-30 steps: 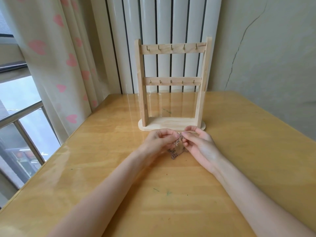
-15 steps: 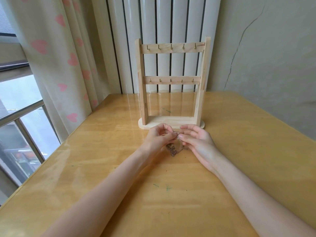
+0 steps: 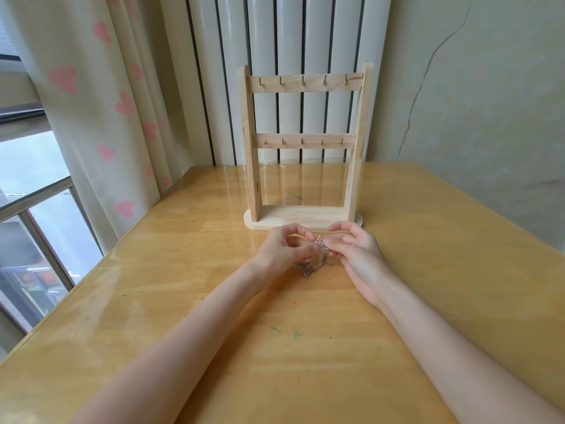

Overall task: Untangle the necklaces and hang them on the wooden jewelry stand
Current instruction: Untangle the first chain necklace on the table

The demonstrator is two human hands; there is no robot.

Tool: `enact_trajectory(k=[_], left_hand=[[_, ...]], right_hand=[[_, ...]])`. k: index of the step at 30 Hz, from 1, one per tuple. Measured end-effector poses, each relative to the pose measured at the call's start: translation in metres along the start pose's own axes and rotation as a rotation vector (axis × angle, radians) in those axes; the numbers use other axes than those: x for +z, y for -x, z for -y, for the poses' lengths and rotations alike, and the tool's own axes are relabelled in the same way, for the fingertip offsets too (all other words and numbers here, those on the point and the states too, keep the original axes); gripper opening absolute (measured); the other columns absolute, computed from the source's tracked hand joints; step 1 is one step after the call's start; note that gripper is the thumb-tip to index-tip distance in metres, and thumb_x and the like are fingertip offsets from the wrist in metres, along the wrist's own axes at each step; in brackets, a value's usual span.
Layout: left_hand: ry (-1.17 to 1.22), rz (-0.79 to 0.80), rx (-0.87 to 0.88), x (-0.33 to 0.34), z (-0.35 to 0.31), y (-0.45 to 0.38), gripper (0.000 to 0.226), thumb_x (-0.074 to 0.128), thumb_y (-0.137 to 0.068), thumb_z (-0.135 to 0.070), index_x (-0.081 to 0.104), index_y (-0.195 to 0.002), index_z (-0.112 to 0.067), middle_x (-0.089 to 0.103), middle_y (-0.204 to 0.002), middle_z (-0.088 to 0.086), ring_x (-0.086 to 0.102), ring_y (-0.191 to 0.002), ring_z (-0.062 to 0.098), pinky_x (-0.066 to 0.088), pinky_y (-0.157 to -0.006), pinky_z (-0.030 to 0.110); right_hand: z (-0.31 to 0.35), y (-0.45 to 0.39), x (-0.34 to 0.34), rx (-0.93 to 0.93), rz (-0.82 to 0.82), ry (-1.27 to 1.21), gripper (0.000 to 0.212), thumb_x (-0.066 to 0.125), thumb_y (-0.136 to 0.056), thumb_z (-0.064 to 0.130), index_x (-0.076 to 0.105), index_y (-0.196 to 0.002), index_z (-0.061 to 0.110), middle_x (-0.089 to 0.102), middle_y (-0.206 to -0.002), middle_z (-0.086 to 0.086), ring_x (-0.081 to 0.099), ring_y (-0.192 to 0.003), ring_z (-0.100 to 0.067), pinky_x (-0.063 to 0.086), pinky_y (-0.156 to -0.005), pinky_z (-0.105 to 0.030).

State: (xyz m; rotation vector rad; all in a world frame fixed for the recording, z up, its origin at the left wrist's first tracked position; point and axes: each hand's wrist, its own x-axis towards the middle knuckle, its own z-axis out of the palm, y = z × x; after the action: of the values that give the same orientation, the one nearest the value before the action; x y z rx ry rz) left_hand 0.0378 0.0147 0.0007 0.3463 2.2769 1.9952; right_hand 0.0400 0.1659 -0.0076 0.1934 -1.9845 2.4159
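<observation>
Both hands (image 3: 321, 249) pinch necklaces (image 3: 318, 260) beside stand (image 3: 304, 218).

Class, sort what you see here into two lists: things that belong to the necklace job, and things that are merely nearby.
Part of the job:
necklaces, pinched by both hands
left hand
right hand
stand, hooks bare
table, bearing the stand

Merely nearby:
curtain with pink hearts
window
radiator
cracked wall
</observation>
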Motion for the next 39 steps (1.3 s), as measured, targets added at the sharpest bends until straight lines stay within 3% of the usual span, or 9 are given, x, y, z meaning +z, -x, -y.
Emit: enact_trajectory(k=[9, 14, 22, 29, 33, 39], left_hand=[[-0.073, 0.005, 0.051, 0.0024, -0.0037, 0.0000, 0.012, 0.062, -0.086, 0.000, 0.060, -0.086, -0.012, 0.062, -0.071, 0.001, 0.057, -0.055, -0.002, 0.045, -0.059, 0.010], [0.042, -0.022, 0.003, -0.0028, -0.0004, 0.0013, 0.005, 0.063, -0.087, -0.009, 0.064, -0.083, -0.011, 0.062, -0.076, 0.003, 0.055, -0.063, 0.009, 0.041, -0.072, 0.031], [0.118, -0.063, 0.023, -0.0020, -0.0033, 0.0016, 0.011, 0.054, -0.092, -0.005, 0.059, -0.082, -0.008, 0.060, -0.062, -0.001, 0.056, -0.052, 0.003, 0.048, -0.058, 0.015], [0.073, -0.124, 0.052, -0.0028, -0.0018, 0.0003, 0.010, 0.056, -0.091, -0.007, 0.057, -0.082, -0.009, 0.062, -0.061, -0.002, 0.057, -0.052, 0.002, 0.048, -0.058, 0.014], [-0.065, -0.171, 0.092, 0.0000, 0.0006, -0.0026, 0.012, 0.059, -0.089, -0.005, 0.055, -0.078, -0.010, 0.060, -0.065, 0.002, 0.056, -0.049, 0.000, 0.048, -0.056, 0.016], [-0.136, -0.248, 0.117, 0.0030, 0.0007, -0.0030, 0.017, 0.060, -0.086, -0.003, 0.053, -0.075, -0.014, 0.057, -0.073, 0.001, 0.055, -0.056, 0.000, 0.050, -0.052, 0.019]], right_hand=[[0.0011, -0.0018, 0.0017, 0.003, 0.036, -0.107, 0.020, 0.050, -0.087, -0.009, 0.053, -0.096, 0.009, 0.063, -0.075, -0.006, 0.057, -0.072, -0.016, 0.044, -0.067, -0.023], [0.0020, -0.0010, 0.0009, 0.007, 0.061, -0.163, 0.019, 0.054, -0.087, -0.006, 0.052, -0.102, 0.006, 0.063, -0.078, -0.008, 0.058, -0.071, -0.016, 0.048, -0.065, -0.025], [0.0001, -0.0006, 0.0003, -0.003, 0.105, -0.031, 0.018, 0.064, -0.082, -0.003, 0.059, -0.095, 0.008, 0.064, -0.079, -0.007, 0.055, -0.070, -0.016, 0.045, -0.075, -0.028], [-0.0009, 0.0010, 0.0022, -0.013, 0.138, 0.037, 0.018, 0.068, -0.080, 0.003, 0.062, -0.097, 0.007, 0.064, -0.081, -0.007, 0.056, -0.076, -0.018, 0.046, -0.069, -0.023], [-0.0017, 0.0021, 0.0077, -0.045, 0.065, 0.146, 0.011, 0.066, -0.081, 0.000, 0.061, -0.087, 0.007, 0.062, -0.077, -0.007, 0.055, -0.065, -0.013, 0.047, -0.059, -0.017], [-0.0020, -0.0026, 0.0054, -0.075, -0.061, 0.080, 0.016, 0.057, -0.087, 0.000, 0.065, -0.076, 0.009, 0.055, -0.067, -0.002, 0.048, -0.063, -0.011, 0.040, -0.060, -0.022]])
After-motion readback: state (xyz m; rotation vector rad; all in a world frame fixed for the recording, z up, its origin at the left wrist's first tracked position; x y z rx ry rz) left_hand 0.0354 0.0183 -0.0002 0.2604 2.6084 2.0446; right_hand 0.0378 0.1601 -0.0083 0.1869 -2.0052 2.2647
